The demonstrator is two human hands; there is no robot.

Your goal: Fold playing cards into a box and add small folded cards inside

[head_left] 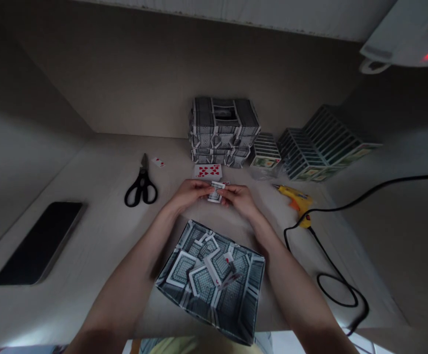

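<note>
Both hands meet over the middle of the table around a small playing card [216, 191] with a patterned back. It looks folded or cut, but I cannot tell which. My left hand [192, 192] pinches its left side, while the fingers of my right hand [239, 196] close on its right side. Just beyond the hands lies a stack of playing cards [208, 171], a red ten of hearts face up. Between my forearms sits an open box made of playing cards [251, 295], with several loose cards and card pieces [182, 268] inside.
A stacked card structure [223, 128] stands against the back wall. Card packs [310, 147] are piled back right, near a yellow glue gun [295, 199] with a looping black cord [324, 209]. Scissors [141, 187], a card scrap [158, 162] and a phone [40, 243] lie left. A white device [409, 39] overhangs upper right.
</note>
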